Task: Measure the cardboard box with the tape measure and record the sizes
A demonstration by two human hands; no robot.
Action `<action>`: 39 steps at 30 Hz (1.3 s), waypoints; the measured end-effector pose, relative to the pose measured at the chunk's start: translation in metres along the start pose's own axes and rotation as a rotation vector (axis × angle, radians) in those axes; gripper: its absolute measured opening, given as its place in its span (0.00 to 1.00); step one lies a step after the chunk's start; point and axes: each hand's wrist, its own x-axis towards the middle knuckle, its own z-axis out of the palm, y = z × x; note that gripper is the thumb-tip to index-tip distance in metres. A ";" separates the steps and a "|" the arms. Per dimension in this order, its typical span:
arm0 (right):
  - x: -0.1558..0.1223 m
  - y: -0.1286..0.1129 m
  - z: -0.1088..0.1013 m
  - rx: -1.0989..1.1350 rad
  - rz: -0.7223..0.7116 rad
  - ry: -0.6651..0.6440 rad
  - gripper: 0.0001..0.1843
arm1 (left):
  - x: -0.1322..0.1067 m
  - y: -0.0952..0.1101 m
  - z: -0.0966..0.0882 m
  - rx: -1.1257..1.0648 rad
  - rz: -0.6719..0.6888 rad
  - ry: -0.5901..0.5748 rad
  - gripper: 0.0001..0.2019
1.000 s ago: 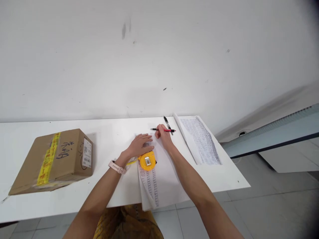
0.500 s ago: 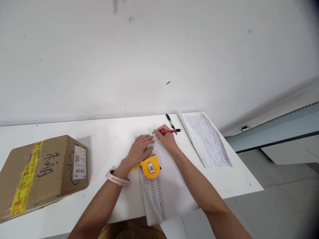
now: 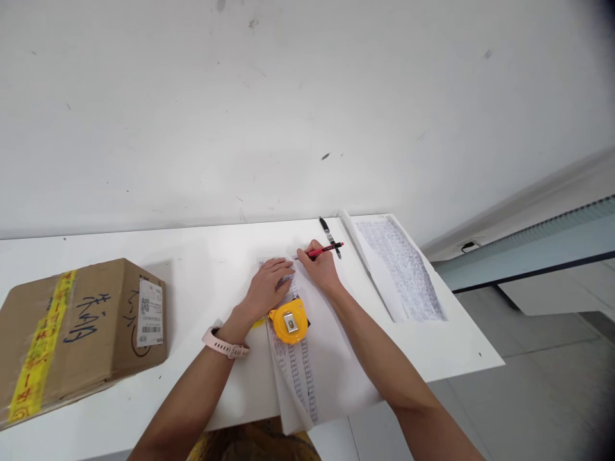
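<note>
My right hand [image 3: 321, 267] is closed around a red and black pen [image 3: 321, 251], its tip on the upper part of a written-on sheet of paper [image 3: 331, 358]. Flat on the same sheet, to the left of the pen tip, lies my left hand [image 3: 269, 282], fingers stretched out and a pale pink band on the wrist. A yellow tape measure [image 3: 290, 321] rests on the paper just below the left fingers. The paper carries columns of handwriting, and its lower left edge curls up near the table's front edge.
A taped cardboard box [image 3: 91, 333] with a white label stands on the left of the white table [image 3: 192, 269]. A black pen [image 3: 327, 229] lies beyond my right hand. Handwritten sheets [image 3: 398, 269] lie at the right. A wall [image 3: 269, 115] rises behind the table.
The red pen has tilted, its back end now higher and a little further left. My left hand stays on the paper. The view has shifted slightly.
</note>
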 end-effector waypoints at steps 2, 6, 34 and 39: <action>0.000 0.001 0.000 -0.002 -0.003 -0.004 0.16 | 0.000 0.000 0.000 0.001 -0.003 0.002 0.11; 0.000 0.002 0.000 0.001 -0.002 -0.006 0.17 | 0.000 0.000 0.001 0.000 -0.009 0.008 0.11; -0.001 -0.002 0.001 0.019 0.020 -0.004 0.17 | -0.001 0.001 0.002 -0.008 -0.021 -0.010 0.12; -0.001 -0.004 0.000 0.026 0.032 -0.011 0.18 | 0.000 0.001 0.001 -0.006 -0.019 -0.010 0.12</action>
